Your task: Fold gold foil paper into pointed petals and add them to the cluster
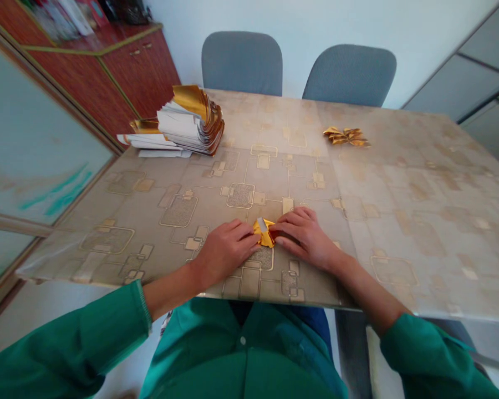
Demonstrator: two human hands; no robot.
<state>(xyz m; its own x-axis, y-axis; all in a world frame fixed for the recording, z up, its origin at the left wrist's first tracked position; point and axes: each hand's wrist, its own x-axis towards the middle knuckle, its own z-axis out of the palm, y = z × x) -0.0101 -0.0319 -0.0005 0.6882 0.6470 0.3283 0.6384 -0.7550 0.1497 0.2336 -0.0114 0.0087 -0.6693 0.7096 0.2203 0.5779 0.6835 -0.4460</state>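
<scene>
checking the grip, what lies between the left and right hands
A piece of gold paper lies between the left hand and right hand, in the head view.

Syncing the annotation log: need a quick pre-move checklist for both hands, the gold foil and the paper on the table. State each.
1. Left hand on the gold foil paper: ok, fingers at its left edge.
2. Right hand on it: ok, fingers at its right edge.
3. Grip firm at both ends: cannot tell, contact partly hidden.
4. Gold-and-white paper stack apart from the hands: ok, at far left.
5. Stack edges squared: not ok, sheets fanned and uneven.
6. Pleated gold foil bundle apart from the hands: ok, at far right.
</scene>
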